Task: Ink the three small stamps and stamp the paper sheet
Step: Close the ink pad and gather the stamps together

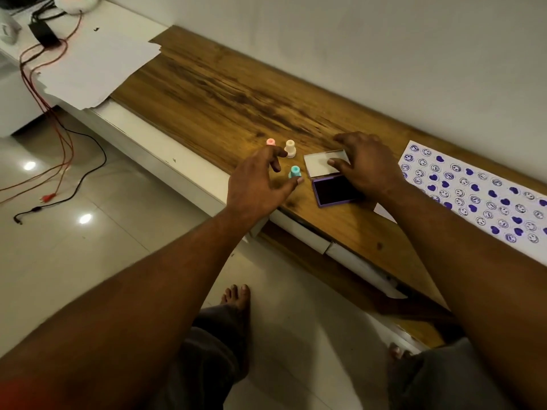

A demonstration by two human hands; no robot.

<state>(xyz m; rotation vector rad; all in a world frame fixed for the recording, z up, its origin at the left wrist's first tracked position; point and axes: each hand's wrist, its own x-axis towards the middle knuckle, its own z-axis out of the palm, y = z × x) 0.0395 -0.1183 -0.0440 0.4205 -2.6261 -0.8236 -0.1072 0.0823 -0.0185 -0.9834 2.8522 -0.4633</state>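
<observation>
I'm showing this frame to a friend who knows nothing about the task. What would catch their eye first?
Most striking is the paper sheet at the right, covered in rows of purple smiley and heart prints. Mid-frame on the wooden top, the left hand hovers by a pink stamp, a cream stamp and a teal stamp. The right hand reaches over the open purple ink pad.

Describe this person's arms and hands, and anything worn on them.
The left arm and right arm are bare, with no sleeves in view. The left hand and right hand show no gloves, rings, watch or bands.
</observation>
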